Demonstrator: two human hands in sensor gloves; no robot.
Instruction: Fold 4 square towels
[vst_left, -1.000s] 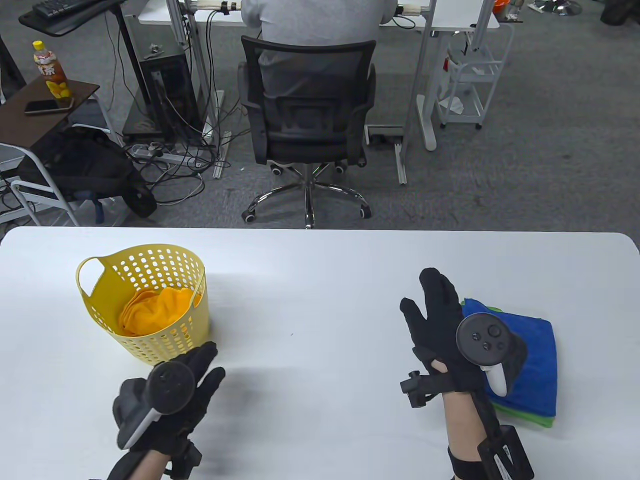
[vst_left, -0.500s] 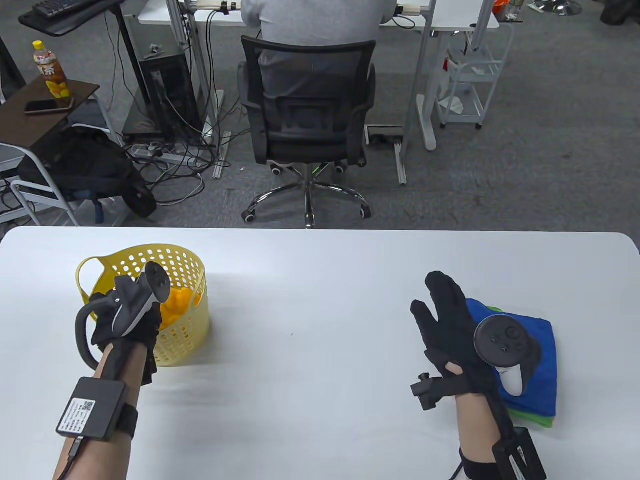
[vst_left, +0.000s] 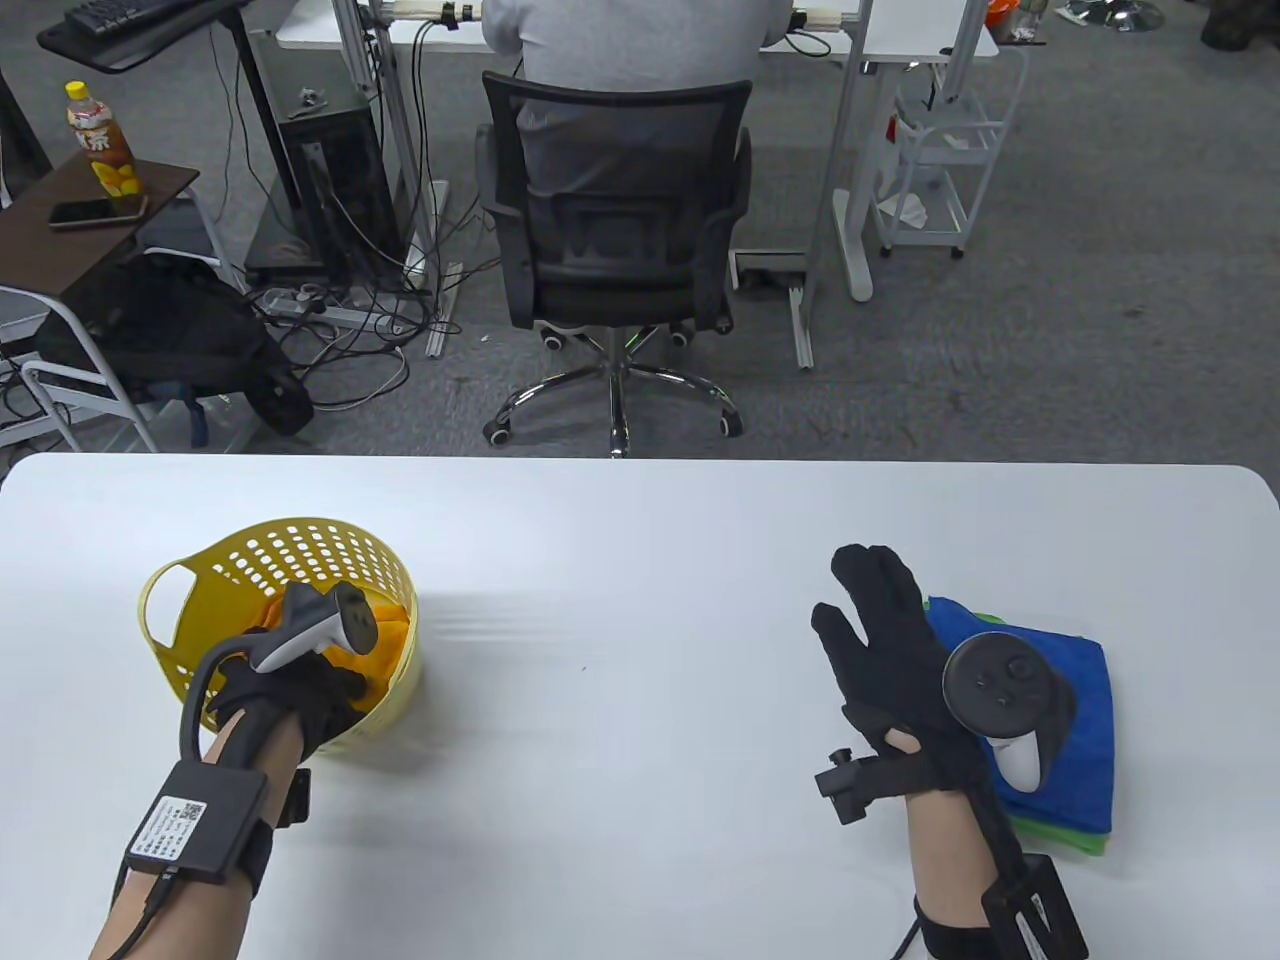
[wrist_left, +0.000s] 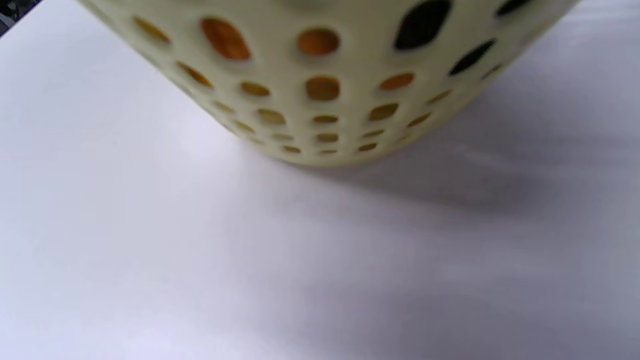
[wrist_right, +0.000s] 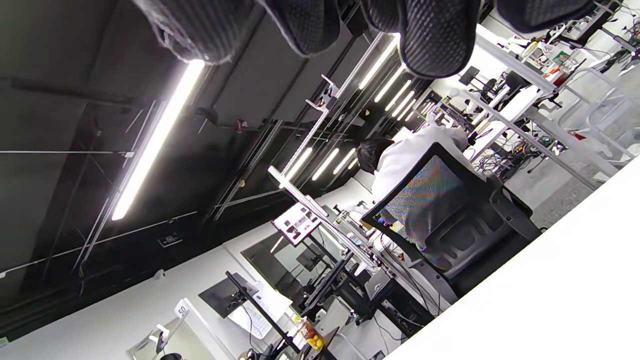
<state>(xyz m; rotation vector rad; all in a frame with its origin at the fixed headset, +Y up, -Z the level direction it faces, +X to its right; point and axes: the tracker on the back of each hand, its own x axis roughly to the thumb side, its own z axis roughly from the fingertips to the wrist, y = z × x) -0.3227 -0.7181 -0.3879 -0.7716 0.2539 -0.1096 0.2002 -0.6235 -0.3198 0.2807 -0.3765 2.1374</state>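
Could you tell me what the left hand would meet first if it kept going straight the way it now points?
Most likely the orange towel inside the yellow basket: the left hand already reaches over the near rim, though its fingers are hidden, so depth is uncertain.

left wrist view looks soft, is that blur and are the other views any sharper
Left wrist view: the yellow basket fills the top, blurred, its shadow falling right. Table view: sharp, with a faint smear beside the basket. Right wrist view: tilted; ceiling light strips glare, and the table is blown out white.

left hand (vst_left: 290, 690) bent downward, fingers hidden, right hand (vst_left: 890, 650) raised, fingers spread
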